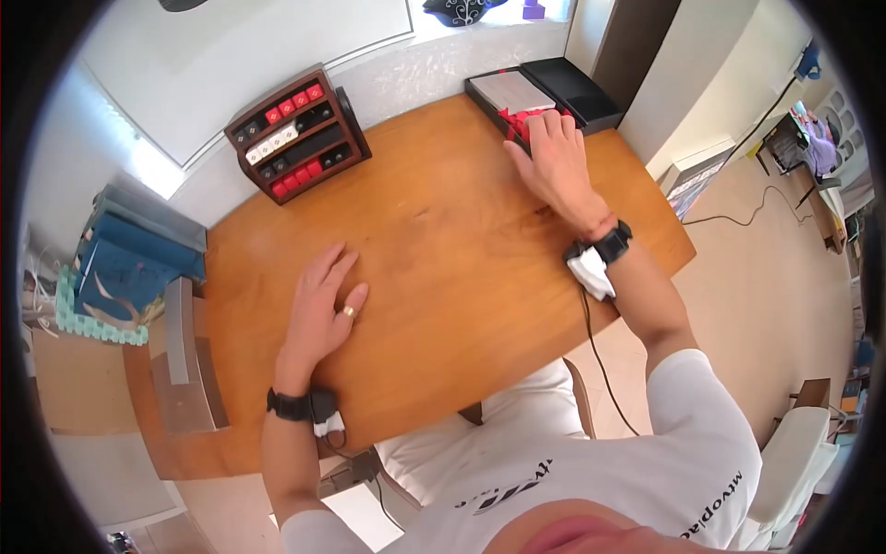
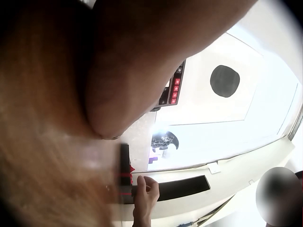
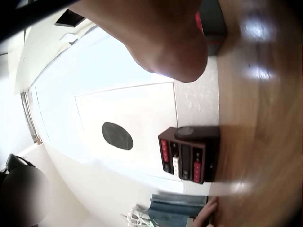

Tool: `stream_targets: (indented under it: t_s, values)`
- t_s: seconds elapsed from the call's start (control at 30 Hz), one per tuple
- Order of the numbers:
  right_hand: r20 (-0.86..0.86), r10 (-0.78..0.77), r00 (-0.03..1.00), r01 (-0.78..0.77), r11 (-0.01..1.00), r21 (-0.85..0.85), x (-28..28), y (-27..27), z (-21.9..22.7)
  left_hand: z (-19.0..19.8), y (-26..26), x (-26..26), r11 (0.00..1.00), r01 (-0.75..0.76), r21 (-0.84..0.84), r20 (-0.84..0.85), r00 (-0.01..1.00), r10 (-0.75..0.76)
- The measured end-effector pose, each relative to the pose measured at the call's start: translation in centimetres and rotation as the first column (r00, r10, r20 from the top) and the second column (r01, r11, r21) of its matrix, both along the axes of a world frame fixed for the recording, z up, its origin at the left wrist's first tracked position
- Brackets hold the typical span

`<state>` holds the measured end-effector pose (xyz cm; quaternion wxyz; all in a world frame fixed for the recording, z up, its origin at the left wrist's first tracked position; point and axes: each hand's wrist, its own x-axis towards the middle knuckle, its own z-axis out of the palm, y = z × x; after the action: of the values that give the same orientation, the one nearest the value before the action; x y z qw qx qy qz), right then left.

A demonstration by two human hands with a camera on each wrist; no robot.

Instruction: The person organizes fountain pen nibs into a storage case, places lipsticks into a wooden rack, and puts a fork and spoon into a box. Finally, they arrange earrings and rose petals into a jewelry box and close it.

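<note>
At the table's back right, the right hand [image 1: 556,166] reaches over a black box [image 1: 480,90] and touches the red ribbon [image 1: 519,122] at its front; what its fingertips do there is partly hidden. The left hand [image 1: 323,309], a ring on one finger, rests on the wooden table [image 1: 415,268] with relaxed fingers and holds nothing. Toward the back left stands a dark wooden rack [image 1: 300,138] with rows of red, white and black cubes. In the left wrist view, the right hand [image 2: 146,194] is beside the box.
A black open tray or lid [image 1: 577,92] adjoins the box near the wall. At the left edge are a blue container [image 1: 138,263], a mint-green basket [image 1: 97,323] and a grey box [image 1: 189,369]. Cables hang from both wrist cameras. A white chair [image 1: 794,462] stands at right.
</note>
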<state>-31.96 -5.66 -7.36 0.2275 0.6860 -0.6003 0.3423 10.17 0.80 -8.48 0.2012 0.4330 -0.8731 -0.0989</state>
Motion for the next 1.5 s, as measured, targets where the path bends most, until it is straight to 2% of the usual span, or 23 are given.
stream_targets:
  t_s: [0.03,0.1,0.23,0.3,0.37,0.43,0.6,0.67,0.7,0.77,0.8,0.87,0.93,1.0,1.03,1.07,1.1,1.2,1.27,1.3,1.4,1.43,1.5]
  values:
    - [-0.003,-0.002,1.000,0.002,1.000,-0.005,-0.8,-0.6,-0.7,-0.2,-0.2,0.2,1.000,0.019,-0.010,-0.022,1.000,-0.020]
    - [-0.092,-0.003,0.996,0.016,0.989,0.144,-1.7,-1.2,-1.9,-0.4,-0.2,0.4,1.000,0.024,-0.015,-0.030,0.999,-0.025]
    - [-0.152,0.064,0.986,-0.042,0.989,0.142,-0.8,-0.3,-0.5,-0.8,-0.6,0.9,0.998,0.040,-0.041,-0.041,0.998,-0.042]
    - [-0.151,0.335,0.930,-0.239,0.863,0.445,1.0,2.3,1.6,-1.1,-0.8,1.1,1.000,0.023,-0.003,-0.149,0.989,-0.023]
    - [-0.092,0.457,0.885,-0.359,0.794,0.490,3.0,4.7,2.7,-1.5,-0.8,1.2,0.999,-0.007,0.042,-0.260,0.965,0.018]
    - [0.005,0.715,0.699,-0.595,0.578,0.559,4.9,6.9,3.6,-1.8,-1.3,1.4,0.995,-0.028,0.092,-0.429,0.901,0.065]
    - [0.098,0.885,0.455,-0.752,0.323,0.574,7.9,9.3,3.7,-1.2,-1.7,1.9,0.990,-0.098,0.097,-0.473,0.871,0.133]
    - [0.129,0.931,0.341,-0.798,0.214,0.563,8.1,9.3,3.4,-0.5,-1.4,2.0,0.956,-0.209,0.208,-0.514,0.808,0.288]
    - [0.137,0.930,0.340,-0.799,0.209,0.564,8.2,9.3,3.7,-0.1,-1.2,2.1,0.954,-0.210,0.215,-0.511,0.808,0.293]
    - [0.248,0.942,0.227,-0.831,0.054,0.554,7.9,9.2,4.6,0.8,-1.1,2.1,0.984,-0.150,0.099,-0.535,0.825,0.180]
    - [0.249,0.937,0.244,-0.829,0.069,0.554,7.5,8.7,4.4,0.9,-1.0,2.4,0.986,-0.132,0.101,-0.535,0.828,0.165]
    - [0.200,0.888,0.413,-0.905,0.377,0.198,6.3,6.6,4.1,0.7,-0.8,3.2,0.968,-0.050,0.248,-0.317,0.940,0.130]
    - [-0.163,0.667,0.727,-0.669,0.742,0.051,2.6,3.0,3.1,1.7,-0.3,2.7,0.953,-0.060,0.297,-0.243,0.960,0.136]
    - [-0.030,0.374,0.927,-0.373,0.911,-0.176,-1.2,-1.3,1.3,2.3,0.4,2.8,0.931,-0.109,0.348,-0.156,0.973,0.172]
    - [-0.077,0.224,0.972,-0.236,0.949,-0.212,-3.2,-2.5,0.7,2.5,0.6,2.5,0.933,-0.072,0.352,-0.213,0.965,0.155]
    - [-0.067,-0.048,0.997,0.037,0.986,-0.160,-4.6,-3.2,-0.1,2.5,0.9,2.4,0.936,-0.038,0.351,-0.269,0.953,0.140]
    - [-0.098,-0.180,0.979,0.165,0.975,-0.146,-6.7,-4.2,-1.4,2.4,1.0,2.4,0.933,-0.049,0.357,-0.263,0.953,0.151]
    - [-0.153,-0.247,0.957,0.251,0.968,0.007,-9.3,-4.9,-2.6,2.3,1.1,1.9,0.919,0.038,0.393,-0.272,0.959,0.076]
    - [-0.161,-0.187,0.969,0.239,0.880,0.411,-9.6,-5.6,-1.9,2.3,1.7,1.3,0.920,0.117,0.375,-0.296,0.955,-0.001]
    - [-0.168,-0.186,0.968,0.240,0.882,0.406,-8.9,-5.2,-1.6,2.4,2.0,1.0,0.921,0.119,0.370,-0.303,0.953,-0.001]
    - [-0.124,-0.139,0.982,0.129,0.988,-0.086,-6.7,-4.7,-1.7,3.0,2.5,0.6,0.926,0.175,0.334,-0.299,0.952,-0.072]
    - [-0.124,-0.139,0.982,0.128,0.987,-0.091,-7.2,-5.1,-2.4,3.2,2.6,0.5,0.904,0.157,0.397,-0.256,0.965,-0.055]
    - [-0.219,-0.321,0.921,0.345,0.935,0.078,-8.5,-5.1,-3.1,3.1,2.6,0.3,0.880,0.149,0.451,-0.219,0.974,-0.053]
